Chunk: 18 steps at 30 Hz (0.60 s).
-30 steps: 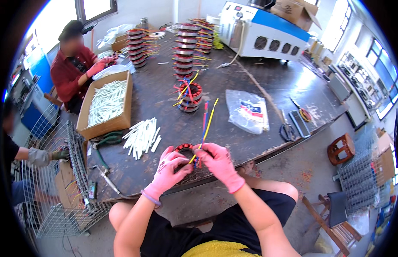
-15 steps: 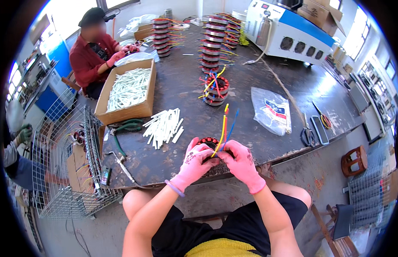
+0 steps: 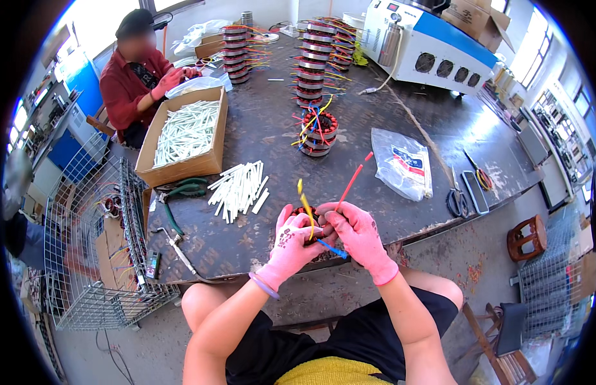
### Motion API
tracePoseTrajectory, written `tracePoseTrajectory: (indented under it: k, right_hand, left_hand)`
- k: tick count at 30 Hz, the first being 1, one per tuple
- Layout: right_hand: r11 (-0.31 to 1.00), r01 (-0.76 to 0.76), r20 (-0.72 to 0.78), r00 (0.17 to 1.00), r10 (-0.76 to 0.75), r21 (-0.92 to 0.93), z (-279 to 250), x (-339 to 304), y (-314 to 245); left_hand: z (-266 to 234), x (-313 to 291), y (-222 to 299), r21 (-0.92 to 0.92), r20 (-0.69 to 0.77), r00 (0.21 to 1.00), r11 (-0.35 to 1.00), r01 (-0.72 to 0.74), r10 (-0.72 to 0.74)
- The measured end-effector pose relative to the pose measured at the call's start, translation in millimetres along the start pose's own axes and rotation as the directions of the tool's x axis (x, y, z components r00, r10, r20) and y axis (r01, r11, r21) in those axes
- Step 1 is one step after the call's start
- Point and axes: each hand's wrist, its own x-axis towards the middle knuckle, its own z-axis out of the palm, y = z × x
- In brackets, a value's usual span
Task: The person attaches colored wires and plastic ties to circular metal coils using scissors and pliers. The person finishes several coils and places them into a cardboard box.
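In pink gloves, both my hands meet over a wound motor stator [image 3: 299, 211] at the table's near edge. My left hand [image 3: 290, 249] grips the stator, hiding much of its ring. My right hand [image 3: 361, 239] is closed on a red wire [image 3: 353, 182], which sticks up and to the right from the fingers. A yellow wire [image 3: 306, 204] rises beside my left fingers. Below, a blue wire [image 3: 334, 249] points toward me between the hands. Just beyond lies a loose pile of short white tubes [image 3: 239, 191].
A cardboard box [image 3: 187, 172] of white tubes stands left, near green-handled pliers [image 3: 187, 186]. Stacked stators [image 3: 313, 72] and a shorter stack [image 3: 319, 140] stand ahead. A plastic bag [image 3: 400, 168], scissors [image 3: 458, 202] and a phone [image 3: 476, 191] lie right. A co-worker [image 3: 139, 80] sits far left.
The wires, upright together before, are now spread: red leans right in my right fingers, blue has swung down toward me, yellow stays up and bent. My left hand keeps hold of the stator.
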Motion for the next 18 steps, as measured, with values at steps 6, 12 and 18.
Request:
tracePoseTrajectory:
  k: [6,12,18]
  right_hand:
    - [0.989,0.106,-0.049,0.993,-0.112,-0.100,2,-8,3]
    - [0.999,0.035,0.024,0.999,-0.036,0.040,-2,-10,4]
    - [1.000,0.028,0.059,0.998,-0.028,-0.001,-2,-4,-4]
  left_hand:
    - [7,1,-7,0.024,0.026,1.000,1.000,0.004,-0.004]
    - [-4,0,-6,-0.038,0.043,0.999,0.999,0.028,-0.027]
    - [-3,-1,-13,-0.112,0.064,0.998,0.993,0.019,-0.012]
